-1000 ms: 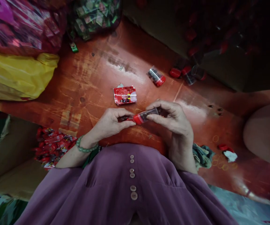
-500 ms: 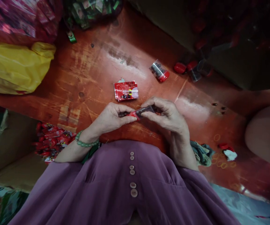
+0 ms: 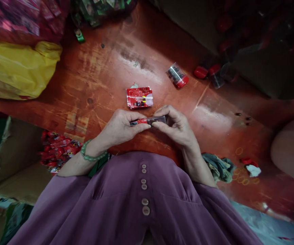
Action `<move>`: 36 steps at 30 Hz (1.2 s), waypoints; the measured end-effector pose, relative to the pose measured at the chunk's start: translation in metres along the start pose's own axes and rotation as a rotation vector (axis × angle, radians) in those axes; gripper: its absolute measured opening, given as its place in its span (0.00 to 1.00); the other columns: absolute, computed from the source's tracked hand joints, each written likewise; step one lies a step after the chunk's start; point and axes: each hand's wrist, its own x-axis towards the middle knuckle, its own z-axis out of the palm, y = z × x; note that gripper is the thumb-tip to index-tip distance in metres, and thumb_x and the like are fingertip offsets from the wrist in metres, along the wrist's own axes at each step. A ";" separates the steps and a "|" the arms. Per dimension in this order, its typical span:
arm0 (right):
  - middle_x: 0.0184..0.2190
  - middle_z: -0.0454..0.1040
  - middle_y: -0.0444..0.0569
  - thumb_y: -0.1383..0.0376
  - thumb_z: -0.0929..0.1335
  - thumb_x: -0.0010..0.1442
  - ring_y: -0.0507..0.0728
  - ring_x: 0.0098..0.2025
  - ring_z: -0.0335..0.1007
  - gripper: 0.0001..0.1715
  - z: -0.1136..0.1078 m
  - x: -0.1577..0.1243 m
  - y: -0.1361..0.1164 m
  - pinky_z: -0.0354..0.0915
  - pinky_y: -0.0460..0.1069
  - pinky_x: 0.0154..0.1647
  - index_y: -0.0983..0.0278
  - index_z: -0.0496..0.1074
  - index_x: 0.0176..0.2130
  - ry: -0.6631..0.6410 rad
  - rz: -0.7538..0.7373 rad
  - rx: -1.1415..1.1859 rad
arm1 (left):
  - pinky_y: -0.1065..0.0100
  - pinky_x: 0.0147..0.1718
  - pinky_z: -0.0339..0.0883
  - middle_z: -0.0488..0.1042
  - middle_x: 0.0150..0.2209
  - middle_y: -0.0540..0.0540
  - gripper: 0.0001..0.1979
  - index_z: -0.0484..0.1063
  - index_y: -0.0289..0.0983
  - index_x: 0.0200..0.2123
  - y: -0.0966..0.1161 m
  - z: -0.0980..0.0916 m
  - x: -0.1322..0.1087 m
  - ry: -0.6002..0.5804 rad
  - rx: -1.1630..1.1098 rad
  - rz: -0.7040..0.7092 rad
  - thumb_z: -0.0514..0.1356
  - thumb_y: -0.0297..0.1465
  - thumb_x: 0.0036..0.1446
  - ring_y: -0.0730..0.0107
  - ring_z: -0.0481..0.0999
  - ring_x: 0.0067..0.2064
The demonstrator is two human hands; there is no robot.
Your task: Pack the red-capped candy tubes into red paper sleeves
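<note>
Close to my body, a small clear plastic tube (image 3: 159, 119) with a red printed card (image 3: 141, 121) at its left end lies level between my two hands. My left hand (image 3: 118, 127) pinches the card end with thumb and fingers. The clear end is in the grip of my right hand (image 3: 176, 126), its thumb below and fingers above. Whether the card sits inside or around the tube I cannot tell. Just beyond my hands lies a small stack of red printed cards (image 3: 139, 97). Farther right, a clear container with a red cap (image 3: 177, 75) rests on its side, dark pieces inside it.
An open cardboard box (image 3: 16, 156) at the left holds a heap of red packs (image 3: 60, 148). A yellow bag (image 3: 16, 69) and a pink bag (image 3: 24, 18) fill the back left. Crumpled cloth (image 3: 219, 166) and rubber bands (image 3: 239, 150) lie right on the red table (image 3: 106, 78).
The tube has turned from a slant to nearly level, and more printed card shows at its left end. Both hands keep their hold, and the view has shifted slightly.
</note>
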 end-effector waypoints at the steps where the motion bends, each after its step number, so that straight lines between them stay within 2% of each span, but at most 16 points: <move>1: 0.30 0.73 0.40 0.59 0.73 0.59 0.47 0.29 0.69 0.10 0.001 -0.001 0.002 0.66 0.44 0.30 0.61 0.71 0.37 0.016 0.050 0.075 | 0.72 0.28 0.65 0.80 0.28 0.48 0.11 0.82 0.35 0.35 0.003 -0.002 0.001 0.013 0.008 0.001 0.66 0.37 0.54 0.73 0.74 0.27; 4: 0.29 0.76 0.39 0.58 0.74 0.58 0.47 0.27 0.73 0.14 0.007 -0.001 0.008 0.70 0.43 0.29 0.60 0.69 0.39 0.112 0.172 0.279 | 0.70 0.35 0.70 0.82 0.34 0.45 0.17 0.81 0.35 0.41 0.008 -0.011 0.002 0.152 -0.091 -0.008 0.70 0.38 0.49 0.68 0.78 0.33; 7: 0.28 0.78 0.38 0.57 0.75 0.56 0.47 0.26 0.76 0.16 0.015 0.004 0.016 0.72 0.42 0.27 0.60 0.69 0.40 0.246 0.142 0.441 | 0.66 0.43 0.73 0.82 0.41 0.42 0.27 0.79 0.37 0.47 0.003 -0.014 0.002 0.307 -0.424 0.046 0.72 0.43 0.44 0.64 0.80 0.40; 9: 0.28 0.79 0.38 0.57 0.75 0.57 0.47 0.25 0.77 0.16 0.022 0.010 0.020 0.73 0.41 0.27 0.60 0.69 0.40 0.296 0.104 0.515 | 0.63 0.45 0.74 0.82 0.41 0.42 0.29 0.79 0.37 0.46 -0.003 -0.009 0.002 0.311 -0.639 0.070 0.74 0.44 0.41 0.63 0.81 0.40; 11: 0.28 0.79 0.38 0.57 0.75 0.57 0.47 0.26 0.78 0.15 0.029 0.016 0.021 0.75 0.42 0.29 0.59 0.69 0.40 0.308 0.084 0.551 | 0.62 0.45 0.74 0.82 0.37 0.42 0.25 0.80 0.36 0.41 -0.007 0.002 0.003 0.306 -0.742 0.035 0.75 0.41 0.39 0.64 0.81 0.38; 14: 0.31 0.80 0.39 0.57 0.74 0.57 0.49 0.29 0.80 0.16 0.037 0.021 0.018 0.77 0.44 0.33 0.59 0.69 0.41 0.298 0.065 0.536 | 0.64 0.41 0.75 0.82 0.30 0.45 0.14 0.80 0.35 0.31 -0.004 0.018 0.007 0.416 -0.786 -0.030 0.74 0.39 0.44 0.68 0.80 0.32; 16: 0.37 0.81 0.42 0.56 0.73 0.59 0.51 0.34 0.81 0.16 0.039 0.022 0.014 0.79 0.46 0.37 0.59 0.69 0.43 0.278 0.067 0.475 | 0.65 0.39 0.75 0.81 0.29 0.46 0.12 0.80 0.36 0.29 0.001 0.023 0.011 0.491 -0.830 -0.026 0.72 0.39 0.47 0.70 0.79 0.30; 19: 0.45 0.80 0.44 0.56 0.71 0.62 0.51 0.39 0.80 0.15 0.037 0.021 0.011 0.79 0.48 0.42 0.58 0.71 0.47 0.230 0.065 0.355 | 0.63 0.38 0.76 0.82 0.29 0.47 0.13 0.81 0.37 0.31 0.003 0.023 0.015 0.504 -0.865 -0.003 0.72 0.40 0.46 0.69 0.79 0.29; 21: 0.44 0.80 0.44 0.58 0.70 0.63 0.51 0.38 0.80 0.13 0.035 0.020 0.012 0.78 0.48 0.43 0.57 0.73 0.48 0.227 0.037 0.284 | 0.64 0.37 0.76 0.82 0.29 0.47 0.13 0.81 0.37 0.31 -0.002 0.021 0.016 0.541 -0.789 0.012 0.72 0.40 0.46 0.69 0.79 0.29; 24: 0.43 0.81 0.44 0.62 0.70 0.62 0.51 0.41 0.79 0.11 0.034 0.020 0.014 0.77 0.48 0.46 0.57 0.76 0.46 0.303 -0.059 0.143 | 0.66 0.39 0.76 0.83 0.31 0.47 0.12 0.82 0.37 0.31 -0.011 0.022 0.016 0.625 -0.622 0.050 0.73 0.39 0.45 0.68 0.80 0.33; 26: 0.43 0.81 0.43 0.63 0.71 0.62 0.51 0.41 0.79 0.11 0.035 0.020 0.015 0.77 0.48 0.46 0.56 0.76 0.46 0.333 -0.120 0.103 | 0.65 0.41 0.76 0.83 0.33 0.46 0.13 0.82 0.38 0.32 -0.014 0.022 0.016 0.619 -0.586 0.070 0.73 0.39 0.45 0.66 0.81 0.35; 28: 0.42 0.81 0.42 0.63 0.71 0.62 0.50 0.37 0.80 0.11 0.037 0.021 0.015 0.78 0.46 0.42 0.55 0.76 0.46 0.320 -0.131 0.170 | 0.64 0.41 0.76 0.83 0.34 0.46 0.14 0.82 0.38 0.33 -0.014 0.021 0.016 0.579 -0.615 0.084 0.73 0.39 0.45 0.64 0.81 0.34; 32: 0.38 0.82 0.42 0.60 0.73 0.59 0.51 0.34 0.81 0.12 0.040 0.022 0.015 0.79 0.47 0.37 0.57 0.76 0.45 0.271 -0.034 0.349 | 0.64 0.41 0.76 0.83 0.35 0.45 0.14 0.82 0.38 0.33 -0.010 0.020 0.018 0.573 -0.747 0.109 0.73 0.39 0.44 0.65 0.81 0.35; 34: 0.36 0.81 0.43 0.58 0.74 0.57 0.52 0.32 0.81 0.16 0.040 0.023 0.016 0.79 0.47 0.33 0.58 0.75 0.45 0.258 0.022 0.408 | 0.66 0.38 0.76 0.83 0.32 0.46 0.12 0.82 0.38 0.31 -0.009 0.022 0.018 0.559 -0.767 0.096 0.72 0.39 0.47 0.68 0.80 0.31; 36: 0.37 0.81 0.43 0.58 0.76 0.54 0.51 0.30 0.80 0.19 0.039 0.023 0.016 0.78 0.46 0.29 0.57 0.75 0.45 0.271 0.060 0.460 | 0.69 0.33 0.75 0.82 0.28 0.48 0.10 0.82 0.38 0.30 -0.010 0.024 0.017 0.494 -0.734 0.068 0.71 0.38 0.48 0.71 0.78 0.27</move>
